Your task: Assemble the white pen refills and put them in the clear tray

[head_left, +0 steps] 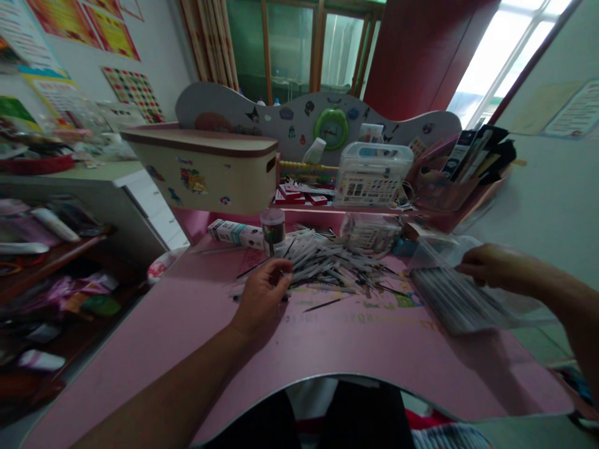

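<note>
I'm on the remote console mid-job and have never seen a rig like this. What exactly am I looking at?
There is no machine: these are one person's bare hands, seen from a single camera worn on the head, looking forward and down. On the pink desk lies a loose heap of slim, mostly pale sticks, with a lidded jar behind its left end. The left hand is curled at the heap's near left edge; whether it pinches a stick is unclear. The right hand is over a clear plastic box containing more slim pieces; its grip is hard to make out.
</note>
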Demonstrator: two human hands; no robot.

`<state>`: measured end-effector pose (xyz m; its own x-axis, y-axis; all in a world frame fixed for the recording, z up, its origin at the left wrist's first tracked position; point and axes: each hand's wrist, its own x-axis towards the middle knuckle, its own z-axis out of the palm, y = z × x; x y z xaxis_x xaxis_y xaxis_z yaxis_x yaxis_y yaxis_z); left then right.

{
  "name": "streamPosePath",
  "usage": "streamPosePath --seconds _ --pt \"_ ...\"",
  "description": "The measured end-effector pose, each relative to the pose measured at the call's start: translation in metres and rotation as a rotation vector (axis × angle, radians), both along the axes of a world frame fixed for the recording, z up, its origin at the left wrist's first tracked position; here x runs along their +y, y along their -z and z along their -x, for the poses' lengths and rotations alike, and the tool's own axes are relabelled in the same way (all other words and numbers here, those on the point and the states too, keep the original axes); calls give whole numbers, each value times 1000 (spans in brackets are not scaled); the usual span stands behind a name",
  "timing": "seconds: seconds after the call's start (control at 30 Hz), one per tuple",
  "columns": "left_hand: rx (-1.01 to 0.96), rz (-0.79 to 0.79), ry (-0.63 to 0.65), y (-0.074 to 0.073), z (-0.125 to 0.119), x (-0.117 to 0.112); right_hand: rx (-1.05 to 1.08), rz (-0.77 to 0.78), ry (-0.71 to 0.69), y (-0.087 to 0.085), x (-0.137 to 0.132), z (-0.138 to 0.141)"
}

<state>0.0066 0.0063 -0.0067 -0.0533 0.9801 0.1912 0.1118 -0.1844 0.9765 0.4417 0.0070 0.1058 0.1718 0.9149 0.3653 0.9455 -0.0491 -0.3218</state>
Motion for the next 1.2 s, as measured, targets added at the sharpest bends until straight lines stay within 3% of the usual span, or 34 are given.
streamPosePath --seconds 0.03,0.07,0.13,0.2,0.33,0.47,0.6,0.73,1.03,1.2 --pt "18 -6 2 0 0 0 -97 171 2 -11 -4 5" --pt "30 -7 3 0 0 1 -198 248 22 -22 -8 14" --pt "24 1 5 1 0 1 -286 189 -4 -38 -19 41" --pt "8 8 7 1 0 1 -294 212 -176 -43 -27 78" --pt "23 -8 6 0 2 2 -349 487 -493 -19 -26 153" --pt "42 -4 10 0 4 4 -447 599 -452 27 -9 196" --pt "35 3 12 1 4 4 -426 555 -446 65 5 210" --pt "36 -2 19 2 3 3 -413 519 -428 87 10 209" --pt "58 -28 26 7 4 4 -384 475 -415 99 10 209" --pt "303 -149 14 1 3 -1 -283 417 -429 100 8 207"
